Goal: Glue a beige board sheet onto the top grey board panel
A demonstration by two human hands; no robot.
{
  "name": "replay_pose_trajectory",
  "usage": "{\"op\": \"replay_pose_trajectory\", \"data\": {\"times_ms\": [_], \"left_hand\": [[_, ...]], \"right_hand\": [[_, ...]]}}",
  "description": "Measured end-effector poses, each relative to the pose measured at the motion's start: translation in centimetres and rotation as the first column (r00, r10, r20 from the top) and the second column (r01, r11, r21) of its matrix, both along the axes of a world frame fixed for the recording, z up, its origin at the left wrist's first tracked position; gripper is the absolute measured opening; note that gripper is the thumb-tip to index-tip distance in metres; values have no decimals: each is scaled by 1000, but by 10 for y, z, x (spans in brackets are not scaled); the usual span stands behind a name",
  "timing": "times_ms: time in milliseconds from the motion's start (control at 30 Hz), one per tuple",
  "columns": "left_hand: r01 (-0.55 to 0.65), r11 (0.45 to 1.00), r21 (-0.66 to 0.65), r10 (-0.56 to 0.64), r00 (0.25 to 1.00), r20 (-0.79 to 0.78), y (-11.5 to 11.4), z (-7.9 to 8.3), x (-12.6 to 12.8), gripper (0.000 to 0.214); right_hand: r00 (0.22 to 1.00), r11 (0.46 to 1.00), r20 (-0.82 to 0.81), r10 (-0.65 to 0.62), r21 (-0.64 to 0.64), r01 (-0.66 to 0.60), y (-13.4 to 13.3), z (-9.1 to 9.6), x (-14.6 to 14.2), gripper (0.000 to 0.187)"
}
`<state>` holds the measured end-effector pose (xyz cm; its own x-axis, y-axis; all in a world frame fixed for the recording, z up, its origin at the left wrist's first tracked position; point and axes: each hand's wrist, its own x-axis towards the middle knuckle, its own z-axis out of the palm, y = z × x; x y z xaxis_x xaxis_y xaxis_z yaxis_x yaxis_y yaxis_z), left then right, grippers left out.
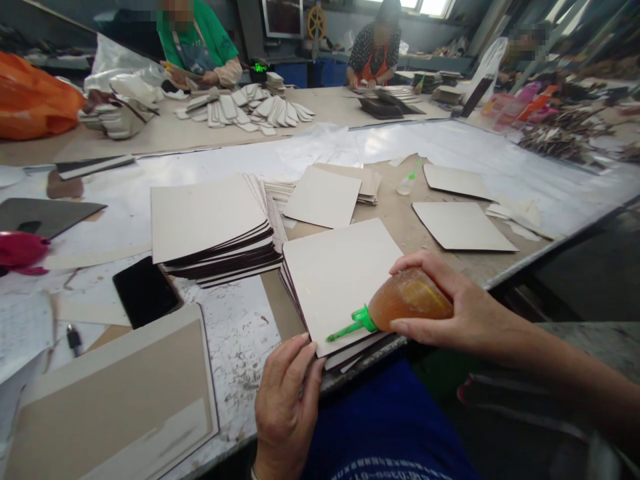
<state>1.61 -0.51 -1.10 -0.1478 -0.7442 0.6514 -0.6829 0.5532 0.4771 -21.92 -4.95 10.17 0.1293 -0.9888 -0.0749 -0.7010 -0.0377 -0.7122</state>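
A big pile sits at 10 o'clock from the card pile. The left hand lies open, with its fingers pressing that pile's near corner. The green tip points to 8 o'clock. The glue bottle, over the pile's 4 o'clock corner, holds brown glue. The right hand wraps around it. I think a hard squeeze could spill a blob.

Two squeeze bottles with green nozzles: an amber plastic bottle lower right of centre, a small clear bottle above it. Three stacks of pale square cardboard sheets: tall stack left of centre, low stack lower centre, thin stack mid-frame. Two loose single sheets at right: near sheet, far sheet. One flat black phone, lower left.
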Motion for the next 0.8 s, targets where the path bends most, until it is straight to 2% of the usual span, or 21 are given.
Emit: {"op": "replay_pose_trajectory", "data": {"times_ms": [500,800], "left_hand": [[42,999,-6,-42,999,-16,-1,-3,1,28],[81,997,-9,-81,997,-2,-1,-5,2,33]], "right_hand": [[990,990,-11,-140,11,140,9,5,-34,56],[982,982,47,-185,32,184,13,7,-60,52]]}}
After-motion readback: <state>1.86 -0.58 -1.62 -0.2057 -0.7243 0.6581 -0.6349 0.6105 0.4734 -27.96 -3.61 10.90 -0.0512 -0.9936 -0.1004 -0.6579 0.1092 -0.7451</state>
